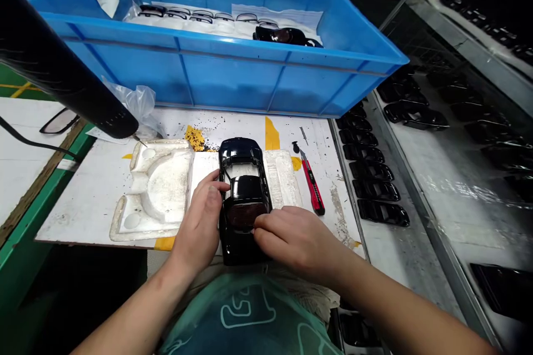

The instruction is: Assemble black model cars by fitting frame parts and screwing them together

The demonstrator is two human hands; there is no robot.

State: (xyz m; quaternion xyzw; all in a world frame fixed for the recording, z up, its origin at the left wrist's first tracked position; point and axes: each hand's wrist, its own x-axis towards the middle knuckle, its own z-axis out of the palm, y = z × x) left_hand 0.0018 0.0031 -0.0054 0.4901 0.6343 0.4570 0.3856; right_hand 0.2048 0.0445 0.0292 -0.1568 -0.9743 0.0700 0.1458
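Observation:
A glossy black toy car body (242,188) lies lengthwise on a white moulded foam tray (160,191) at the near edge of the white work board (83,199). My left hand (202,222) grips the car body's left side, with the thumb on the roof. My right hand (291,236) pinches at the dark rear window area, fingers pressed together on the body's near end. A red utility knife (312,186) lies just right of the tray.
A big blue crate (233,66) holding clear window parts and one black car body stands behind the board. Rows of black car bodies (370,172) lie on the conveyor at right. A black nozzle (62,72) juts in from upper left. Crumpled plastic bag (137,102).

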